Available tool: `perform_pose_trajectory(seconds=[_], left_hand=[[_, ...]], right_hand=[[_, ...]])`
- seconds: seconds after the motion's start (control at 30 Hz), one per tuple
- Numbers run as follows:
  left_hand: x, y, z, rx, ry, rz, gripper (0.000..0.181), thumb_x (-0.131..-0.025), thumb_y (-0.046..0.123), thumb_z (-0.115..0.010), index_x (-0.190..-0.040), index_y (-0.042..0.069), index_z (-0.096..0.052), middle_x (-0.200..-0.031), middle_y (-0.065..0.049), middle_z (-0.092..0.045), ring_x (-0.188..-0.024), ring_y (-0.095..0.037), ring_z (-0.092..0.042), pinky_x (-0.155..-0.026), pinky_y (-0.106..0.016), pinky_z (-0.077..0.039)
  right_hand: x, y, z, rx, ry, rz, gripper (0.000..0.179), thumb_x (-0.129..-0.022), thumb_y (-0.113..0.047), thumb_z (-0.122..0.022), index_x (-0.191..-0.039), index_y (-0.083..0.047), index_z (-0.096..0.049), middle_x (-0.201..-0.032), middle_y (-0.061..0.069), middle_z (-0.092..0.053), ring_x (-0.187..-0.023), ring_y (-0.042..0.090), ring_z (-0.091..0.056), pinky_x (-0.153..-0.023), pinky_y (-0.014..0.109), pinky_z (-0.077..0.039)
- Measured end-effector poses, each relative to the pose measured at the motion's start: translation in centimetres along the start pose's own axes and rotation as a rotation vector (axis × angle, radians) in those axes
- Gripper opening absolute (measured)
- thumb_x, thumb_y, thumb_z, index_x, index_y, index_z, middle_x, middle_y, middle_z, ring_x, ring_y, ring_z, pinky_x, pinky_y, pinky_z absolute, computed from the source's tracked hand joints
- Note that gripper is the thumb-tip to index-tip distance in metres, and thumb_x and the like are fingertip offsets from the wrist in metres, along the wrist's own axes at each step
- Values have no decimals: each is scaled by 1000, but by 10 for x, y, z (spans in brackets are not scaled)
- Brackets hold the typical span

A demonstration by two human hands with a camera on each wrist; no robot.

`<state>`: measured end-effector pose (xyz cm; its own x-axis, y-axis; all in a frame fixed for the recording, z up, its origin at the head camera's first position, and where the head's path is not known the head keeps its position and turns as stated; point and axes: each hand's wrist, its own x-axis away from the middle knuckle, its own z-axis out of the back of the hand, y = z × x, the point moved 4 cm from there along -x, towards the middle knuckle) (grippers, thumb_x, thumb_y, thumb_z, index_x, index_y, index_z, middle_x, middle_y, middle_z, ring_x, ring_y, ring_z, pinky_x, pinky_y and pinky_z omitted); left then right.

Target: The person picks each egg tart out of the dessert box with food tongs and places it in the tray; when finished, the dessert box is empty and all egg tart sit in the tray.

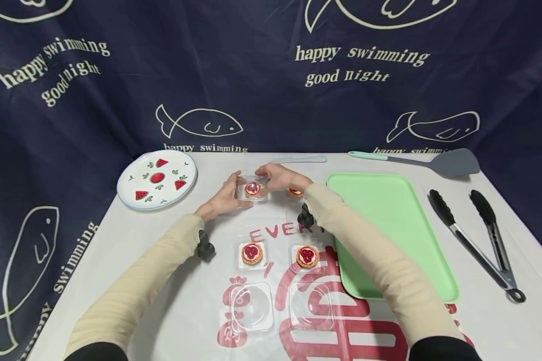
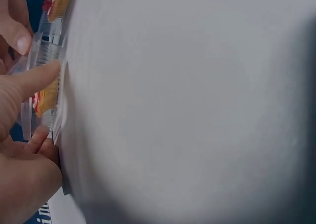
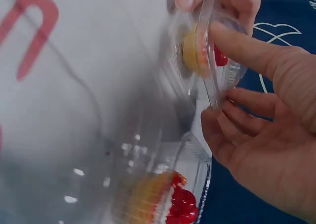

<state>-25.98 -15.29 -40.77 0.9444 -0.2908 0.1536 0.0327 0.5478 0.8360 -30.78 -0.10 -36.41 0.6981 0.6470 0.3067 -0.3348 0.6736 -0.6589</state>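
Clear tart box [image 1: 249, 179], left of the green tray [image 1: 388, 220], is pinched between fingers [image 3: 252, 103] of the left hand [image 1: 226, 198] and right hand [image 1: 281, 178], opposed probably to keep it steady.

Both arms [image 1: 137, 281] stretch out over the surface [image 1: 180, 311], with left hand [image 1: 226, 198] and right hand [image 1: 283, 179] super close together toward its far edge, both in a pinch grip.

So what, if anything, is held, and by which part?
A clear, square plastic tart box, by its sides: left hand on the left, right hand on the right.
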Motion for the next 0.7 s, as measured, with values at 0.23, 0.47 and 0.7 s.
perform_pose_trajectory(seconds=[0.23,0.47,0.7], left_hand=[[-1,3,-1,-97,-4,-37,92,-83,10,-74,-150,-9,-14,-148,-27,-32,-142,-39,-20,-121,-46,-13],[-3,6,-2,-178,-9,-64,88,-84,10,-73,-148,-11,-15,-143,-28,-35,-136,-40,-26,-118,-50,-20],[0,7,-1,-210,5,-33,89,-84,14,-74,-148,-10,-17,-144,-27,-35,-137,-40,-25,-117,-57,-18]], right_hand=[[-11,0,7,134,-47,41,69,-78,-17,-83,-135,6,-52,-140,19,-53,-131,31,-47,-112,39,-37],[-16,4,11,173,-61,26,70,-75,-23,-86,-132,4,-55,-133,17,-57,-124,28,-52,-108,36,-41],[-18,-1,9,221,-31,79,69,-72,-20,-87,-128,6,-56,-128,18,-59,-119,29,-53,-105,36,-43]])
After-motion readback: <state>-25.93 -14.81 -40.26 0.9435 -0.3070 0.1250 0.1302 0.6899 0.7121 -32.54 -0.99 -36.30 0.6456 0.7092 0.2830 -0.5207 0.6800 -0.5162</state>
